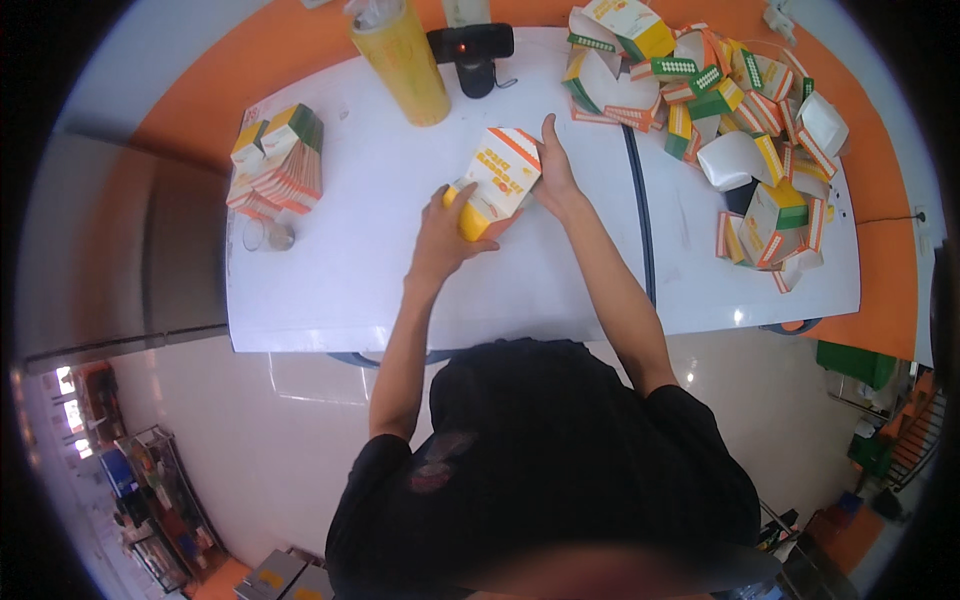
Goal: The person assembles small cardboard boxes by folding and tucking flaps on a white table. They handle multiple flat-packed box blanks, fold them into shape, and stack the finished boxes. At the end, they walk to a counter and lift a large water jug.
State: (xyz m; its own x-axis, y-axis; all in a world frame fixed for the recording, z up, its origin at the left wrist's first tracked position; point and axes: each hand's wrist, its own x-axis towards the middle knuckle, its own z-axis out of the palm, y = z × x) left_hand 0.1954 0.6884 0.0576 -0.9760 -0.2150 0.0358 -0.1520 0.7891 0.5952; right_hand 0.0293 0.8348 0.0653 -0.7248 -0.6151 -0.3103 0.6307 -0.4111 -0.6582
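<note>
A folding cardboard food box [505, 172], white, yellow and orange, is tilted above the middle of the white table. My left hand [443, 238] is closed around its lower yellow end, with the fingers spread over the near side and the thumb below. At the box's right edge is my right hand [557, 178], its thumb pointing up and away and its other fingers tucked behind the cardboard. That hidden part keeps me from seeing how tightly the right fingers press. The box's white panel with printing faces up.
A neat stack of nested boxes [283, 165] stands at the left, with a clear glass [266, 236] lying near it. A yellow cylinder [405, 70] and a black device [473, 58] are at the back. Loose boxes [690, 90] pile up on the right, past a dark table seam [640, 210].
</note>
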